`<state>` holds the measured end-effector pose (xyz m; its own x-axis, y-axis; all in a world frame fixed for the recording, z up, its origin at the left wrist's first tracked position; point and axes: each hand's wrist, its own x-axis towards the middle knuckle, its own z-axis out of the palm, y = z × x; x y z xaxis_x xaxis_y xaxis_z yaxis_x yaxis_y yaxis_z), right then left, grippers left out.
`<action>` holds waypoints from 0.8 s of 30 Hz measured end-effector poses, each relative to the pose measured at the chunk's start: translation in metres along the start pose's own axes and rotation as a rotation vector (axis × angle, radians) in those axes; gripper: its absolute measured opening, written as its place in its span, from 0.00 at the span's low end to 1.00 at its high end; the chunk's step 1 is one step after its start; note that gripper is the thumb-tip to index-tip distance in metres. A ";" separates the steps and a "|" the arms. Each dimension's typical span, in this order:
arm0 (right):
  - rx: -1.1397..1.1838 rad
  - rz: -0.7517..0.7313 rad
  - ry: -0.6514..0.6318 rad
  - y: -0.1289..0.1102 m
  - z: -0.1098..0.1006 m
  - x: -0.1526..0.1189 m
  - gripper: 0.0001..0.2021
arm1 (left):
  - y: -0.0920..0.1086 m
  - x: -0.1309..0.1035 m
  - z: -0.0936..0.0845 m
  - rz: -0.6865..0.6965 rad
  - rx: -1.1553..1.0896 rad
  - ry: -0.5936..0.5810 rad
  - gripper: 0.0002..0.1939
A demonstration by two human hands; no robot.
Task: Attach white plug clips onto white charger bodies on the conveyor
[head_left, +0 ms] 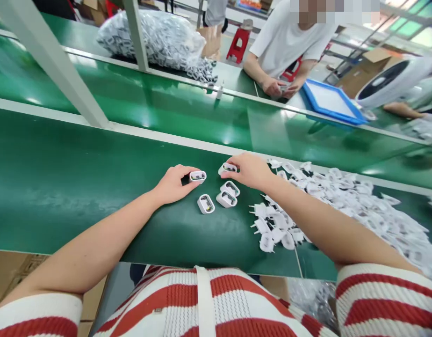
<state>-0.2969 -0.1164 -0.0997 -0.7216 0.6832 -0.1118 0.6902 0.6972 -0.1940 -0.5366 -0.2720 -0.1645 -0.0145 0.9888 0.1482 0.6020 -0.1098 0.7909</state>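
Through the head view I am keeping the housing pair as my landmark: two white oval shells, open at the top, sitting against each other on the green work surface. The left hand is pinching the left housing between thumb and fingers, to the left of the pair and a little farther from the body. The right hand is closing thumb and fingertips around the right housing, just beyond the pair. I am seeing small parts inside these shells, possibly circuitry, though they are too small for me to tell. The loose housing is resting just to the left of the pair, touching neither hand. To the right of the pair, white plug pieces are lying in a broad heap, partly under the right forearm. Well beyond the pair, a clear bag is bulging with grey-and-white parts to the left, while a co-worker is holding something small beside a blue-rimmed tray to the right.
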 end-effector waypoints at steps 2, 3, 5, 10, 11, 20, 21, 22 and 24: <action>0.176 0.048 0.028 0.025 0.000 -0.027 0.22 | 0.000 0.000 0.001 0.009 0.005 -0.011 0.18; 0.220 0.094 0.089 0.039 0.000 -0.039 0.21 | 0.001 0.000 0.002 0.007 0.001 -0.006 0.18; 0.169 0.226 0.211 0.067 0.000 -0.062 0.17 | 0.001 -0.001 0.004 -0.014 -0.018 0.013 0.19; -0.021 0.283 0.191 0.098 0.018 -0.096 0.15 | 0.012 0.003 0.017 -0.126 0.010 0.089 0.19; -0.033 0.270 0.200 0.097 0.022 -0.096 0.16 | 0.015 0.005 0.020 -0.157 0.037 0.107 0.19; 0.014 0.249 0.224 0.095 0.026 -0.051 0.21 | 0.029 0.019 0.036 -0.311 0.103 0.207 0.16; 0.075 0.246 0.198 0.097 0.025 -0.049 0.17 | 0.028 0.017 0.036 -0.285 0.122 0.209 0.16; 0.125 0.241 0.186 0.100 0.025 -0.047 0.15 | 0.028 0.016 0.036 -0.255 0.132 0.202 0.16; 0.198 0.227 0.195 0.103 0.025 -0.046 0.15 | 0.026 0.013 0.035 -0.201 0.126 0.175 0.16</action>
<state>-0.1936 -0.0812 -0.1390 -0.5137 0.8579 0.0104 0.7940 0.4800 -0.3730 -0.4934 -0.2588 -0.1628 -0.2741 0.9560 0.1045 0.6676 0.1109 0.7362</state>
